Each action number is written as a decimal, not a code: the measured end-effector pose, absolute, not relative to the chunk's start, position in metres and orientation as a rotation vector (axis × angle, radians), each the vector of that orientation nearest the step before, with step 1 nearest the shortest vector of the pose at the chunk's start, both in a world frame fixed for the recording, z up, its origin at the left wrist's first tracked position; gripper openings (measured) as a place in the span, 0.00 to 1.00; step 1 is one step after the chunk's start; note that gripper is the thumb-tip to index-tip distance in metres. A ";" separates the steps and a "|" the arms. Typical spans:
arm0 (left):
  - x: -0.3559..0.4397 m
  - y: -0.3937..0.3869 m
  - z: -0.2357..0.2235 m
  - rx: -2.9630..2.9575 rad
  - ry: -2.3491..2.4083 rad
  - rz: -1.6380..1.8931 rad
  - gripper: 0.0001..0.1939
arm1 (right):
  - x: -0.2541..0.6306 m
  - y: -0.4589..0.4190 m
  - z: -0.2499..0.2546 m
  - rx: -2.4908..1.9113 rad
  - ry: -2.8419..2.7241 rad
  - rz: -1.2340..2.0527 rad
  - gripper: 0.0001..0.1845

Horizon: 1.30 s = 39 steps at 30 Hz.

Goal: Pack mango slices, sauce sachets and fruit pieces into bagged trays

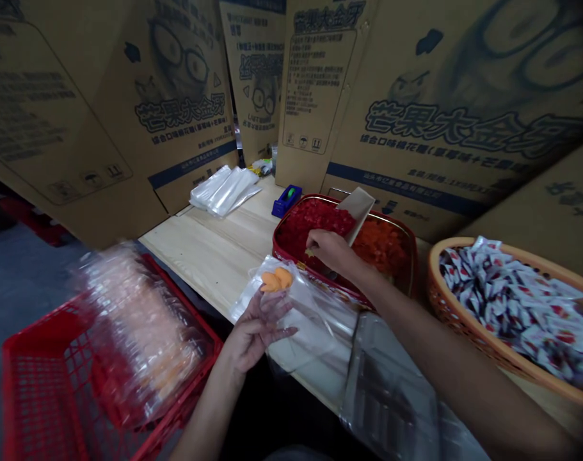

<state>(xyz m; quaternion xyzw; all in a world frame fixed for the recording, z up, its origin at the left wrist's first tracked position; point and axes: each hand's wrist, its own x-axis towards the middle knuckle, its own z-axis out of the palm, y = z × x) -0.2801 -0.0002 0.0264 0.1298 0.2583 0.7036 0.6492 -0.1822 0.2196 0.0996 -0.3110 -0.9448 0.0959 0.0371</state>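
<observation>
My left hand point(257, 326) is palm up at the front of the table, its fingers spread. Right by its fingertips are orange pieces point(276, 280), over clear plastic bags point(315, 320); whether the fingers touch them I cannot tell. My right hand point(330, 250) reaches over a red tray point(274, 246), with its fingers pinched together and pointing down. What the pinch holds, if anything, is hidden. Small red packets point(315, 221) fill the tray's left part and orange ones point(384, 246) its right, with a pale cardboard divider point(358, 208) between them.
A red crate point(36, 358) with clear-wrapped packs point(140, 326) stands at left. Clear plastic trays point(391, 384) lie at front right, beside an orange basket point(438, 288) of white sachets point(521, 301). Behind are a blue tape dispenser point(286, 200), flat bags point(224, 189) and cardboard boxes point(397, 83).
</observation>
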 end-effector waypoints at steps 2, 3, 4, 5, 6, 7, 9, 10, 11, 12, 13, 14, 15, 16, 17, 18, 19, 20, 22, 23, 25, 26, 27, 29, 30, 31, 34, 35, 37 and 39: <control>-0.281 0.001 0.027 0.284 0.587 1.606 0.34 | -0.166 0.196 0.105 -0.809 -2.780 0.548 0.10; -0.281 0.001 0.028 0.279 0.589 1.610 0.34 | -0.158 0.185 0.107 -0.752 -2.714 0.658 0.08; -0.281 0.001 0.028 0.273 0.595 1.613 0.33 | -0.150 0.177 0.108 -0.725 -2.659 0.727 0.08; -0.281 0.001 0.029 0.268 0.603 1.616 0.34 | -0.144 0.171 0.108 -0.731 -2.624 0.737 0.07; -0.281 0.002 0.030 0.266 0.610 1.617 0.34 | -0.140 0.167 0.110 -0.754 -2.598 0.711 0.07; -0.280 0.002 0.031 0.265 0.613 1.616 0.34 | -0.138 0.166 0.111 -0.779 -2.581 0.664 0.07; -0.279 0.001 0.032 0.265 0.607 1.615 0.34 | -0.143 0.170 0.116 -0.808 -2.607 0.531 0.08; -0.279 0.001 0.033 0.264 0.601 1.615 0.34 | -0.150 0.175 0.119 -0.834 -2.669 0.449 0.10; -0.278 0.001 0.033 0.263 0.596 1.617 0.34 | -0.159 0.180 0.121 -0.882 -2.758 0.367 0.12; -0.277 0.000 0.034 0.261 0.593 1.617 0.34 | -0.170 0.186 0.122 -0.949 -2.865 0.298 0.13; -0.277 0.000 0.034 0.259 0.593 1.617 0.34 | -0.180 0.193 0.122 -1.033 -2.971 0.249 0.14; -0.277 -0.001 0.034 0.257 0.596 1.618 0.34 | -0.191 0.200 0.119 -1.125 -3.066 0.227 0.14; -0.276 -0.002 0.034 0.255 0.600 1.621 0.34 | -0.200 0.207 0.114 -1.208 -3.141 0.233 0.13; -0.277 -0.003 0.034 0.252 0.605 1.628 0.34 | -0.207 0.213 0.108 -1.270 -3.194 0.258 0.11; -0.277 -0.004 0.035 0.249 0.611 1.637 0.34 | -0.212 0.218 0.101 -1.310 -3.231 0.286 0.10; -0.278 -0.006 0.035 0.247 0.617 1.649 0.34 | -0.216 0.223 0.093 -1.343 -3.267 0.305 0.11; -0.279 -0.007 0.036 0.246 0.622 1.660 0.33 | -0.217 0.227 0.086 -1.364 -3.295 0.318 0.12; -0.281 -0.008 0.037 0.245 0.627 1.669 0.33 | -0.217 0.229 0.080 -1.370 -3.314 0.325 0.14; -0.284 -0.008 0.038 0.246 0.638 1.687 0.32 | -0.214 0.232 0.072 -1.351 -3.324 0.317 0.15; -0.285 -0.008 0.038 0.246 0.644 1.695 0.31 | -0.212 0.232 0.070 -1.334 -3.318 0.305 0.16; -0.286 -0.007 0.038 0.246 0.656 1.713 0.28 | -0.208 0.230 0.071 -1.298 -3.298 0.273 0.16; -0.287 -0.007 0.038 0.245 0.661 1.720 0.28 | -0.206 0.229 0.072 -1.281 -3.287 0.258 0.17; -0.286 -0.006 0.038 0.244 0.663 1.723 0.28 | -0.204 0.228 0.073 -1.264 -3.276 0.245 0.16; -0.286 -0.004 0.038 0.237 0.666 1.725 0.29 | -0.201 0.226 0.076 -1.227 -3.253 0.222 0.15; -0.285 -0.004 0.038 0.230 0.666 1.726 0.29 | -0.200 0.225 0.076 -1.206 -3.239 0.211 0.14; -0.285 -0.003 0.038 0.223 0.666 1.728 0.29 | -0.199 0.224 0.077 -1.182 -3.221 0.199 0.14; -0.284 -0.003 0.040 0.212 0.671 1.734 0.27 | -0.197 0.222 0.079 -1.125 -3.149 0.158 0.16; -0.284 -0.003 0.040 0.214 0.675 1.734 0.27 | -0.196 0.222 0.081 -1.113 -3.120 0.146 0.16; -0.283 -0.004 0.041 0.221 0.682 1.731 0.27 | -0.195 0.222 0.087 -1.096 -3.058 0.131 0.17; -0.283 -0.004 0.042 0.223 0.681 1.731 0.27 | -0.190 0.222 0.096 -1.075 -2.993 0.127 0.18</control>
